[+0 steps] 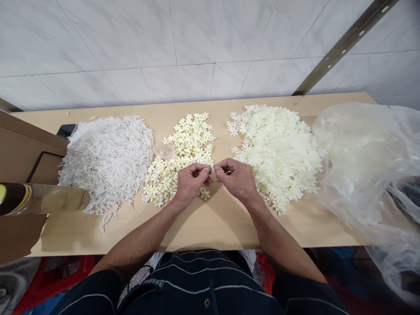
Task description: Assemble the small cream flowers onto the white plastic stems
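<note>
Head view: two bare hands, one pale wooden tabletop (210, 234), three loose stocks of small parts.

Item: white slender slivers (111, 151), one heap, left side, just beside a transparent bottle (64, 199) with a dark cap.
Item: yellow-centred artificial flowers (192, 135), one scattered group, middle, partly behind the left hand (190, 183); a small clear dish (165, 151) sat at their left edge.
Item: cream artificial blossoms (278, 146), one larger heap, beside the right hand (235, 178); a translucent plastic bag (364, 144) lay beyond.

Hazards, as judged: a piece so slight could have slipped from too loose a pinch; the right wrist, close to the cream heap, could have swept blossoms across the narrow bare strip and mixed the two stocks.

Pose: both forearms reached in from the near edge and converged; wrists hung low over the table, fingers curled, thumbs against forefingers, the two sets of fingertips nearly meeting. Grip: each pinch looked closed; whether anything was held between could not be told.
</note>
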{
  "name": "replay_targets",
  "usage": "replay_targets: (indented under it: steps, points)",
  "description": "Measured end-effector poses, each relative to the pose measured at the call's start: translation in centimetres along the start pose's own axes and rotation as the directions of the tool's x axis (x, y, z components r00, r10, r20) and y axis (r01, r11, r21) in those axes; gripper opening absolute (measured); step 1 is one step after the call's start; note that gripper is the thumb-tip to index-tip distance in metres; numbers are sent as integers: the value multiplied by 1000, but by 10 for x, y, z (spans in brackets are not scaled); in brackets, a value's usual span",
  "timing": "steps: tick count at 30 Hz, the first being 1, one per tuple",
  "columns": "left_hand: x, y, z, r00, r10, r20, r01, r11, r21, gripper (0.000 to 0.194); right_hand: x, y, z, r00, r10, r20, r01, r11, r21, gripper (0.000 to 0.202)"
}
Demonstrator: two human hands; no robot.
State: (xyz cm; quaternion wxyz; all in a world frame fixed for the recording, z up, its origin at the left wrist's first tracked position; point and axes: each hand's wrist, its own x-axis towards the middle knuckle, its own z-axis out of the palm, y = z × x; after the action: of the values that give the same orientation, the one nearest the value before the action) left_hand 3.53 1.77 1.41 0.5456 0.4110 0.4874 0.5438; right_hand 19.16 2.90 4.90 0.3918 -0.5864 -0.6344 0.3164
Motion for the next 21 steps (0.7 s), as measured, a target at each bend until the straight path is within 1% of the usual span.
replay_targets:
  steps: [2, 5, 8, 10, 11, 13, 15, 17, 19, 21]
  points:
    - [-2, 1, 0, 1000, 19, -11, -19, 999, 27, 31, 0, -1, -1, 1000, -22, -7, 22, 999, -23, 12]
    - [-2, 2, 0, 1000, 16, -13, -15, 999, 37, 30, 0, 0, 0, 996, -83, -15, 82, 994, -74, 12]
    - [-1, 4, 0, 1000, 15, -24, -14, 999, 39, 29, 0, 3, 1, 979, -193, -65, 178, 967, -181, 11]
    - [0, 6, -1, 999, 12, -39, -11, 999, 36, 28, 1, 5, 2, 969, -221, -106, 194, 956, -219, 11]
    - [1, 6, -1, 999, 5, -48, -4, 1000, 29, 27, 1, 6, 2, 972, -203, -114, 177, 962, -206, 11]
    - [3, 6, -2, 998, -15, -60, 15, 1000, 0, 26, 2, 7, 1, 989, -109, -103, 98, 989, -110, 12]
    - [4, 5, -2, 998, -29, -62, 26, 999, -44, 26, 4, 7, -1, 998, 21, -54, -19, 999, 34, 12]
    - [6, 6, -2, 997, -38, -63, 32, 995, -93, 25, 6, 8, -4, 992, 128, 11, -128, 978, 162, 11]
    - [6, 7, -3, 996, -53, -68, 43, 990, -136, 25, 8, 9, -8, 981, 181, 75, -194, 947, 257, 11]
    - [7, 8, -3, 994, -80, -77, 66, 984, -168, 26, 9, 8, -11, 974, 193, 115, -221, 913, 342, 13]
